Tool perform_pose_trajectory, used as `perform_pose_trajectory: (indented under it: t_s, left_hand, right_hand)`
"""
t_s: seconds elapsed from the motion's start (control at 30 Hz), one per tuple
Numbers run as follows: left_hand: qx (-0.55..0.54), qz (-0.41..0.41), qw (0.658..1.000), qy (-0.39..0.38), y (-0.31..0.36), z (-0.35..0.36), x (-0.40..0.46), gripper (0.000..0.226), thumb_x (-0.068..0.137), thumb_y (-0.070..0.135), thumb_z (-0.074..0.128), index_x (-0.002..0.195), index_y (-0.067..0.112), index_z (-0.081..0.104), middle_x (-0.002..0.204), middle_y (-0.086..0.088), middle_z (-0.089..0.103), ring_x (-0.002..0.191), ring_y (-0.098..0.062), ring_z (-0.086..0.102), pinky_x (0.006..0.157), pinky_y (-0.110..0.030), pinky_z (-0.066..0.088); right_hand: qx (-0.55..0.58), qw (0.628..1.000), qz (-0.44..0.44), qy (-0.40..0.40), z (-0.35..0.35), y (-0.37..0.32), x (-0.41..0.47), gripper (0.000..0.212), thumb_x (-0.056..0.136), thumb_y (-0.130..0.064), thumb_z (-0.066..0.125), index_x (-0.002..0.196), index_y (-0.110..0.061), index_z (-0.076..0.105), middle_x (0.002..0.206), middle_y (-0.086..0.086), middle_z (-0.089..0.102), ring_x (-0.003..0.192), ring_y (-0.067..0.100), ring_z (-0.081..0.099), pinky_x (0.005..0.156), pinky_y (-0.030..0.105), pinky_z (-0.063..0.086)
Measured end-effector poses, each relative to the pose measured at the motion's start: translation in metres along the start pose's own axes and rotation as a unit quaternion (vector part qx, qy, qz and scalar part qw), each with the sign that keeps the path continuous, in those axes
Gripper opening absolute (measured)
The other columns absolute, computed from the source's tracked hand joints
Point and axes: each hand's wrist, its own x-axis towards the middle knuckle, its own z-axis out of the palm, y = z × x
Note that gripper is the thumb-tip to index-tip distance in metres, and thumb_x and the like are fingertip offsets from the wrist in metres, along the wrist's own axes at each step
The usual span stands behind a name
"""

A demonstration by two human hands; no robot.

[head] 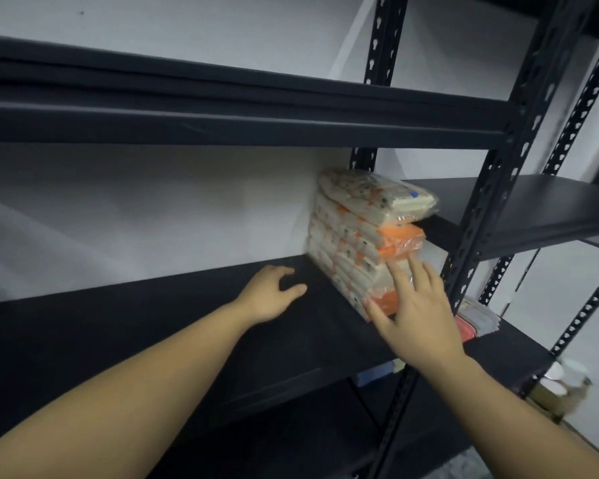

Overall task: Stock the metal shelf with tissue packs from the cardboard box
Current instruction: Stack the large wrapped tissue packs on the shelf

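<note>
A stack of several tissue packs, cream with orange ends in clear wrap, stands at the right end of the black metal shelf board, against the white wall. My right hand lies flat with fingers spread against the front of the lower packs, holding nothing. My left hand hovers over the bare shelf board just left of the stack, fingers loosely curled and apart, empty. The cardboard box is out of view.
A black upright post rises just right of the stack. Another shelf board runs overhead. A neighbouring rack on the right holds flat coloured packs. White round objects sit low at the right.
</note>
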Motion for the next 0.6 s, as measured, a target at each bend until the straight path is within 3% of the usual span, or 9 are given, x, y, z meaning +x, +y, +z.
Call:
perform_pose_trajectory:
  t_s: [0.23,0.43,0.6]
  left_hand:
    - [0.137,-0.006,0.990,-0.045,-0.043,-0.004,-0.089,0.072,0.096,0.066,0.054,0.157,0.032,0.038,0.167,0.000,0.027,0.154,-0.024,0.026,0.126,-0.057,0.018]
    - [0.153,-0.055,0.987,-0.015,-0.072,-0.012,-0.165,0.072,0.097,0.066,0.052,0.158,0.033,0.036,0.169,0.004,0.025,0.155,-0.021,0.021,0.128,-0.054,0.008]
    - [0.198,-0.065,0.977,0.035,-0.077,0.000,-0.229,0.073,0.098,0.064,0.051,0.160,0.032,0.032,0.170,0.005,0.022,0.158,-0.017,0.012,0.129,-0.052,0.000]
  right_hand:
    - [0.058,0.989,-0.028,-0.132,0.029,-0.046,-0.049,0.080,0.097,-0.070,0.046,0.162,-0.027,0.029,0.171,0.003,0.022,0.157,0.025,0.015,0.127,0.042,0.021]
    - [0.053,0.968,-0.099,-0.223,0.052,-0.077,-0.078,0.079,0.099,-0.069,0.042,0.164,-0.028,0.024,0.172,0.003,0.019,0.159,0.023,0.011,0.129,0.045,0.011]
    - [0.090,0.959,-0.169,-0.210,0.062,-0.087,-0.112,0.073,0.101,-0.064,0.045,0.162,-0.027,0.030,0.172,0.001,0.020,0.159,0.020,0.009,0.130,0.042,0.005]
